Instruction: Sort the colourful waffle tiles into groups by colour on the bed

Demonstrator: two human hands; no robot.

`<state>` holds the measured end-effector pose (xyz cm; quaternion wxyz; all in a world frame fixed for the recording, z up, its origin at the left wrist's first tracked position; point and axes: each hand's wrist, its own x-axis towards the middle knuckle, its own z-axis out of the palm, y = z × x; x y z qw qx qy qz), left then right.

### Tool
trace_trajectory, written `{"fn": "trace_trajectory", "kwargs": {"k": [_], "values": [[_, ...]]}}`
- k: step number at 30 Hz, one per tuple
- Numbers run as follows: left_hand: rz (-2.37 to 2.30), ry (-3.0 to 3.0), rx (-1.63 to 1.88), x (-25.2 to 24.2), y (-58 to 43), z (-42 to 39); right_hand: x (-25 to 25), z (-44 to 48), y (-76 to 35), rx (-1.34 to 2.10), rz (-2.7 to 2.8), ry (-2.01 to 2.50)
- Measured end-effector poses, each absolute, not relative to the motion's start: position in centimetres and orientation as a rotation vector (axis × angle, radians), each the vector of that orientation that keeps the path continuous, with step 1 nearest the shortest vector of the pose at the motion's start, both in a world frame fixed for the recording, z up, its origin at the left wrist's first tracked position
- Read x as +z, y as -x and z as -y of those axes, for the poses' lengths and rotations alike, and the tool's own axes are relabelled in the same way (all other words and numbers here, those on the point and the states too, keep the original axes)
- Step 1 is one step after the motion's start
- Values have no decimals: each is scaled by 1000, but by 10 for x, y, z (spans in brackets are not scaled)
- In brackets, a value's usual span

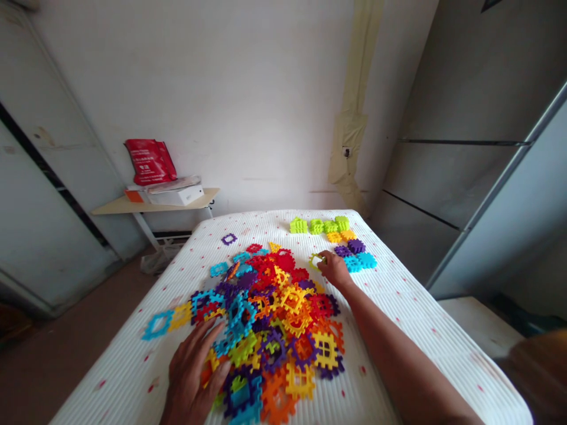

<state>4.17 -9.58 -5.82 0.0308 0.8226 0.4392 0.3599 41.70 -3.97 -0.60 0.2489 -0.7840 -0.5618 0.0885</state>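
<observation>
A large heap of tiles (274,313) lies in the middle of the bed (398,307). From this heap, a group of stacked tiles (332,236) lies at 1 o'clock, near the far edge. Between them is the right hand (334,268), touching one tile (315,260). The left hand (195,372) lies on the heap at 7 o'clock. A single tile (229,239) lies apart at 11 o'clock. Behind the bed at 10 o'clock stands a side table (115,208), carrying a box (177,193) and a bag (149,160).

We're in a home bedroom here: a bed (398,307) under a white quilted cover, toy tiles (283,307) heaped on it, a small side table (128,206) with a red bag (149,160) by the wall, wardrobe doors (465,183) alongside.
</observation>
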Motion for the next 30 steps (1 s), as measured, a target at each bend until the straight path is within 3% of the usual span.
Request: {"fn": "trace_trajectory", "kwargs": {"k": [4,11,16,30], "values": [[-1360,-2527,1096,-59,-41,95,-7,40,-415,456,1415,2125],[-1352,-2507,1112,-57,-42,96,3,49,-416,44,1497,2499],[-1352,-2453,1156,-52,-46,99,15,57,-422,73,1569,2643],[-1329,-2564,1144,-55,-41,94,12,59,-436,13,1918,2341]]}}
